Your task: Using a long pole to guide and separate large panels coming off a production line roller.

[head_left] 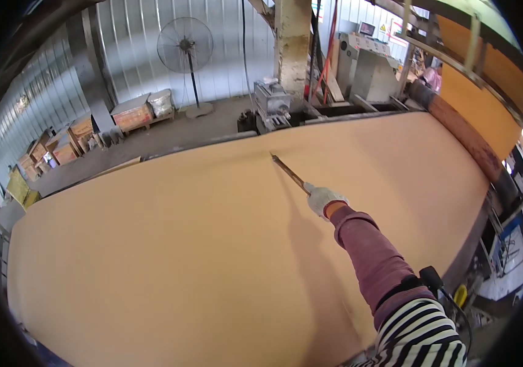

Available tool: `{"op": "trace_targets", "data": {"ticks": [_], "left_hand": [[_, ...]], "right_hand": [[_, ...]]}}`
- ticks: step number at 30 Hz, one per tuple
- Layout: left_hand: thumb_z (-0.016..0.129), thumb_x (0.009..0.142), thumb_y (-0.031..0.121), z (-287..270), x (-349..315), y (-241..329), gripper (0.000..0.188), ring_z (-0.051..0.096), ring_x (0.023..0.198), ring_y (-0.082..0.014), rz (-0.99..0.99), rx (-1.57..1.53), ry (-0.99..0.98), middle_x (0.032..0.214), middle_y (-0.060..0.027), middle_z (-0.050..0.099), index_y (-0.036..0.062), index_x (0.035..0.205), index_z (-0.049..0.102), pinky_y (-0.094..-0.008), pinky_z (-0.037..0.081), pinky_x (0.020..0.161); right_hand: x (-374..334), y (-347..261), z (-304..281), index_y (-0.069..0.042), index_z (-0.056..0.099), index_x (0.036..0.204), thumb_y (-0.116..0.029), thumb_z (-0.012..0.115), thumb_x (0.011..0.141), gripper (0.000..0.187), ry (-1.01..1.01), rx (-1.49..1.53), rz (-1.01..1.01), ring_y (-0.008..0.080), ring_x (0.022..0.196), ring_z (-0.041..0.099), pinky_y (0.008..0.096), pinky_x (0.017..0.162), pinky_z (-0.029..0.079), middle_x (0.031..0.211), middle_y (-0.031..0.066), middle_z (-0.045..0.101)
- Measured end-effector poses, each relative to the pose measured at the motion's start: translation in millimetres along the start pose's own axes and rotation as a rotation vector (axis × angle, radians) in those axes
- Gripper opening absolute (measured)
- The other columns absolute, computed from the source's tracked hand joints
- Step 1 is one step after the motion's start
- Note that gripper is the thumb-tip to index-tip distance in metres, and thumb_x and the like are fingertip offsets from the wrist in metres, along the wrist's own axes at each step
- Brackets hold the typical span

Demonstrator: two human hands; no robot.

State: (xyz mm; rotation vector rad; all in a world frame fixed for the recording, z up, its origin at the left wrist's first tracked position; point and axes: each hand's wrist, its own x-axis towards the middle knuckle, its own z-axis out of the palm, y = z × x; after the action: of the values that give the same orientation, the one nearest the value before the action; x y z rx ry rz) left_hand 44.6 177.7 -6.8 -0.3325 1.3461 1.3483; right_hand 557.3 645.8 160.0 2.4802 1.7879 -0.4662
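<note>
My right hand point(324, 200), in a whitish work glove, is closed round one end of a thin brown stick-like tool point(290, 172) with a dark, narrow tip. The arm reaches out over a broad tan sheet point(169, 244) that fills most of the view. The tool's tip is over the far part of the sheet; whether it touches the surface I cannot tell. A shadow of the arm and tool falls across the sheet. My left hand is out of view.
A reddish-brown roller point(466, 137) lies along the sheet's right end, with tan material point(478, 113) hanging behind it. Past the far edge stand a grey machine block point(272, 101), a pedestal fan point(185, 46) and a control cabinet point(374, 73). Wooden crates point(132, 113) line the wall.
</note>
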Motion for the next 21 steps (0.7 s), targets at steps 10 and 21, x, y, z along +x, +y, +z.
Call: {"op": "trace_targets", "data": {"ticks": [10,21], "left_hand": [[0.052,0.088,0.011,-134.2,24.2,129.9,0.034,0.067,0.096,-0.0330,0.359,0.142,-0.094,0.108,-0.0176,0.067,-0.0053,0.117,0.058,-0.0472,0.060,0.077],[0.048,0.095,0.028,-172.2,71.5,191.4,0.037,0.065,0.095,-0.0259,0.782,0.799,0.091,0.102,-0.0116,0.068,0.0005,0.116,0.062,-0.0388,0.053,0.081]], "right_hand": [[-565.3,120.7,-30.3,-0.040,0.037,0.145,-0.045,0.046,0.096,0.050,-0.525,-0.112,0.122,0.0406,0.082,0.068,0.0499,0.072,0.055,0.093,0.0191,0.069],[-742.0,154.2,-19.2,-0.007,0.056,0.105,-0.031,0.060,0.088,0.030,-0.073,0.121,0.489,0.0425,0.082,0.065,0.0486,0.070,0.050,0.081,0.0231,0.065]]}}
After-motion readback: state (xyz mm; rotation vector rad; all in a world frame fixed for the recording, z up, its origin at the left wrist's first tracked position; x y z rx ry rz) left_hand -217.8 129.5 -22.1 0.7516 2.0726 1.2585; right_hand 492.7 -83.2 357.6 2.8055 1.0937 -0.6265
